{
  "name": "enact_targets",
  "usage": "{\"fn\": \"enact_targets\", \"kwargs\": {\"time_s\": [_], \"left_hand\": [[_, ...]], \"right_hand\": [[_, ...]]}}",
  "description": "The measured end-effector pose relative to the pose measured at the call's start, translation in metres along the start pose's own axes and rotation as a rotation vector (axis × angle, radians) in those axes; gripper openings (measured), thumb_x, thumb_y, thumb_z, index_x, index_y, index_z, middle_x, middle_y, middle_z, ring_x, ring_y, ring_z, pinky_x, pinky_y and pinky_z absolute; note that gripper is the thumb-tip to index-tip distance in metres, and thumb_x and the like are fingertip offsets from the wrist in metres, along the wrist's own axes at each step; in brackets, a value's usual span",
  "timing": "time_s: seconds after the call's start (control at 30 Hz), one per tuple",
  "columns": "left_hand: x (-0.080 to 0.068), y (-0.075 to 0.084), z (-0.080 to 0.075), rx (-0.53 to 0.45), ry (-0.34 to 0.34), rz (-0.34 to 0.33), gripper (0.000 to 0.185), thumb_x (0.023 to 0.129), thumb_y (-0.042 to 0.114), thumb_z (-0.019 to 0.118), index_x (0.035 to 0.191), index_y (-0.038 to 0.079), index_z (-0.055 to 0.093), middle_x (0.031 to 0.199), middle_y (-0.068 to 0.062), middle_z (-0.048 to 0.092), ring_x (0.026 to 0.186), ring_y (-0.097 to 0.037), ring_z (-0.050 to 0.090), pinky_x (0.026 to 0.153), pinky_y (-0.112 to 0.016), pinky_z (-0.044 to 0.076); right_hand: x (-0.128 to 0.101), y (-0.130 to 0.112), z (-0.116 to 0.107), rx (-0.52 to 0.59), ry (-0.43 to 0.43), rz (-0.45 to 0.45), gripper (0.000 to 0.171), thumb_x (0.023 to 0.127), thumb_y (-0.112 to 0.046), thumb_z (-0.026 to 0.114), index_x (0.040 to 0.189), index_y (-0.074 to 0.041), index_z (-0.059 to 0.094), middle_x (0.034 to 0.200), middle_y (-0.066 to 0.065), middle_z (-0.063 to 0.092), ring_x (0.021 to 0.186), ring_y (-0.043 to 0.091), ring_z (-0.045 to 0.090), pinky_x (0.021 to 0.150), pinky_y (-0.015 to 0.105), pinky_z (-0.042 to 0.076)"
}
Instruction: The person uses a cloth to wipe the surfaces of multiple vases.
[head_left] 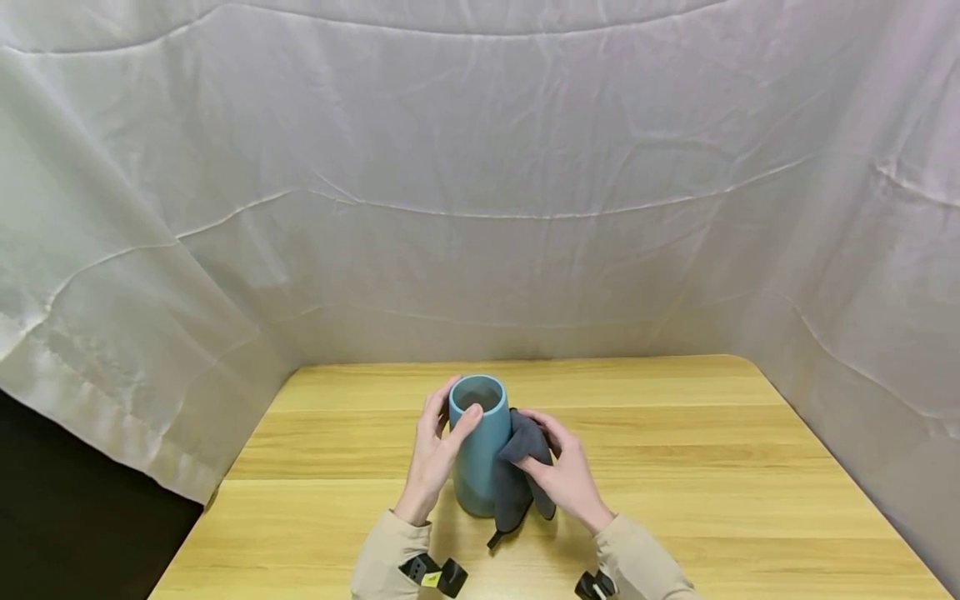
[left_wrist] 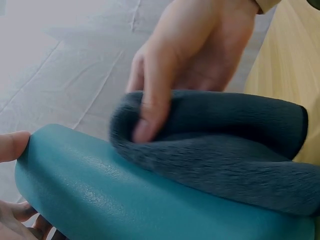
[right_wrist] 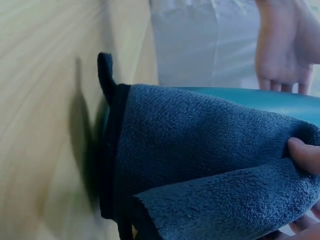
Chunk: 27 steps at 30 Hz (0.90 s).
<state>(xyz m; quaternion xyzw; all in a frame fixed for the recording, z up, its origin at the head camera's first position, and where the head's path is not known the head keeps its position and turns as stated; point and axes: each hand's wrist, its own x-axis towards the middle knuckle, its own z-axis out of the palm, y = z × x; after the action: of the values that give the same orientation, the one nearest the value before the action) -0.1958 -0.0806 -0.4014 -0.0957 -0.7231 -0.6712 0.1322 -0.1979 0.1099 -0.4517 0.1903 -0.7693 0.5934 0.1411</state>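
A teal vase (head_left: 476,467), tall and open at the top, stands upright on the wooden table. My left hand (head_left: 433,454) grips it near the rim, thumb on the near side and fingers round the far left. Against the vase's right side lies a dark grey cloth (head_left: 517,479) with a black edge and a small hanging loop. My right hand (head_left: 562,471) pinches the folded cloth between thumb and fingers. In the left wrist view the cloth (left_wrist: 215,160) rests along the vase's wall, and the right wrist view shows its loop end (right_wrist: 106,75) hanging down near the table.
The light wooden table (head_left: 712,483) extends to both sides of the vase. Pale grey curtains (head_left: 525,167) hang behind it and along both sides. A dark area (head_left: 67,500) shows at the lower left. Each sleeve carries a black wrist device.
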Motion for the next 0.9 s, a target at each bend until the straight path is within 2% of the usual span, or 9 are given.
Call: {"fn": "enact_targets", "kwargs": {"time_s": [0.2,0.37,0.67,0.9], "left_hand": [[0.000,0.000,0.000,0.001,0.001,0.000,0.055,0.093,0.020,0.069,0.145,0.012,0.053,0.136,-0.014,0.052,0.125,-0.027,0.051,0.117,-0.051,0.032],[0.000,0.000,0.001,0.006,0.002,0.002,0.054,0.093,0.020,0.069,0.144,0.012,0.053,0.135,-0.014,0.053,0.125,-0.028,0.051,0.117,-0.052,0.032],[-0.001,0.000,0.000,0.008,-0.005,0.001,0.054,0.094,0.020,0.068,0.145,0.012,0.052,0.137,-0.014,0.052,0.127,-0.029,0.051,0.117,-0.053,0.032],[-0.001,-0.002,0.001,0.011,-0.006,0.005,0.055,0.095,0.021,0.067,0.146,0.010,0.050,0.139,-0.014,0.051,0.128,-0.030,0.050,0.117,-0.054,0.031]], "right_hand": [[0.009,-0.014,-0.002,0.054,0.013,-0.075,0.056,0.085,-0.004,0.078,0.137,-0.012,0.060,0.130,0.015,0.066,0.110,0.004,0.064,0.096,0.029,0.055],[0.012,-0.016,-0.004,0.062,0.025,-0.107,0.054,0.085,-0.001,0.077,0.136,-0.010,0.060,0.130,0.017,0.066,0.111,0.005,0.064,0.097,0.028,0.055],[0.000,0.002,0.000,-0.016,0.005,-0.047,0.056,0.083,-0.007,0.081,0.136,-0.014,0.061,0.129,0.012,0.068,0.111,0.012,0.067,0.096,0.029,0.056],[-0.004,0.005,0.002,-0.014,0.006,-0.015,0.057,0.084,-0.010,0.081,0.137,-0.016,0.060,0.130,0.010,0.068,0.110,0.009,0.066,0.096,0.029,0.054]]}}
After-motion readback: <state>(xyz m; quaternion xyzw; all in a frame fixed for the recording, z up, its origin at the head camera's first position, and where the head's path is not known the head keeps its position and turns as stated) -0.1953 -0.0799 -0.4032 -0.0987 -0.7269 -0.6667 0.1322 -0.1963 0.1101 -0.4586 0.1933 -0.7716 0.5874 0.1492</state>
